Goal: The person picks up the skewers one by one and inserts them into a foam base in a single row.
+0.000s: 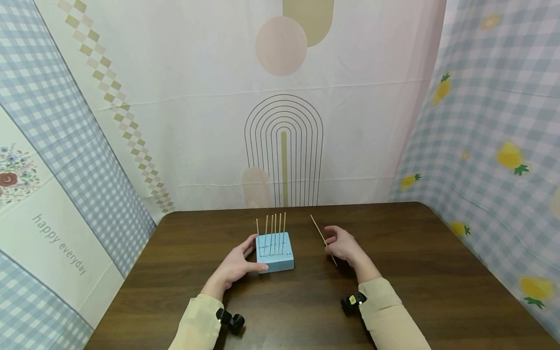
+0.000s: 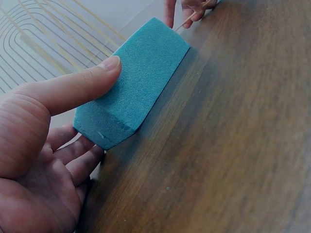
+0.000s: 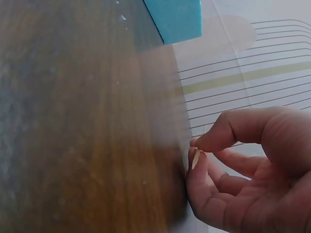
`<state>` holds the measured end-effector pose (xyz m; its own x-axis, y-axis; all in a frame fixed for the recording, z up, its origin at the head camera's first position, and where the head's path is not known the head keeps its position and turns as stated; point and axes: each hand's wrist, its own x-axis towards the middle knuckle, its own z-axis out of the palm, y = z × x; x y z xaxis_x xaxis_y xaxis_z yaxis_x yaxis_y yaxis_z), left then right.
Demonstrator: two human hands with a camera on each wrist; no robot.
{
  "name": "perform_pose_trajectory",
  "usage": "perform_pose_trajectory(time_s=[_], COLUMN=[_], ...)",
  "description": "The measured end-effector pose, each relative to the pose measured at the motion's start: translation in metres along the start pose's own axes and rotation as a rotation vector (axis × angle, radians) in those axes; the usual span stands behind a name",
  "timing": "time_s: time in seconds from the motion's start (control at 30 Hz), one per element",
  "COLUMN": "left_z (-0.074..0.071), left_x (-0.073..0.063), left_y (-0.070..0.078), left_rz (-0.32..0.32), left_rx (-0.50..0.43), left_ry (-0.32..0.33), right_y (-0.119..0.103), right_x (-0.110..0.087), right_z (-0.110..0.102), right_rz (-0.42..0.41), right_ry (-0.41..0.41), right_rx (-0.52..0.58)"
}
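Note:
A light blue foam block (image 1: 280,264) sits on the table with several thin wooden sticks (image 1: 285,223) standing upright in its top. My left hand (image 1: 236,266) grips the block at its left end. In the left wrist view the thumb lies on the side of the blue foam block (image 2: 146,68), and the other fingers reach round its far side. To the right of the block, apart from it, my right hand (image 1: 344,247) pinches a single wooden stick (image 1: 317,225) between thumb and fingertips. That stick slants, its far end toward the back of the table. In the right wrist view the stick (image 3: 196,158) shows end-on.
The dark brown wooden table (image 1: 302,311) has its back edge against a white patterned cloth (image 1: 205,146). Blue checked cloth (image 1: 481,146) hangs along the right side, with more on the left. Small pale specks (image 3: 123,17) lie on the tabletop.

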<state>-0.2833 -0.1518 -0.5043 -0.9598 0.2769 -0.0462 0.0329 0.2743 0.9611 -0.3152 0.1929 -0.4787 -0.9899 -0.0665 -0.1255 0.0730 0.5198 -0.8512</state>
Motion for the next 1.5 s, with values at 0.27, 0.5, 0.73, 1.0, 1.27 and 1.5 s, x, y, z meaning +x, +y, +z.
perform_pose_trajectory(time_s=[0.27,0.5,0.73,1.0,1.27,1.5], left_z=[0.0,0.0,0.0,0.0,-0.001,-0.001], left_x=[-0.001,0.0,0.0,0.001,0.001,0.001], left_y=[0.0,0.002,0.002,0.0,-0.002,-0.002], left_rz=[-0.002,0.004,0.0,0.0,-0.002,-0.006], left_rx=[-0.002,-0.003,-0.007,-0.002,0.0,0.001], left_ry=[0.002,-0.001,-0.008,0.003,0.0,0.001], right_y=[-0.003,-0.011,-0.02,-0.028,-0.033,-0.04], right_x=[0.0,0.0,-0.002,-0.006,-0.008,-0.009], right_z=[0.002,0.005,0.008,0.012,0.017,0.018], right_rz=[0.029,0.01,-0.015,-0.069,-0.079,-0.074], right_ry=[-0.002,0.005,0.032,0.036,0.067,0.094], right_rx=[0.116,0.212,0.265,0.359,0.381,0.403])
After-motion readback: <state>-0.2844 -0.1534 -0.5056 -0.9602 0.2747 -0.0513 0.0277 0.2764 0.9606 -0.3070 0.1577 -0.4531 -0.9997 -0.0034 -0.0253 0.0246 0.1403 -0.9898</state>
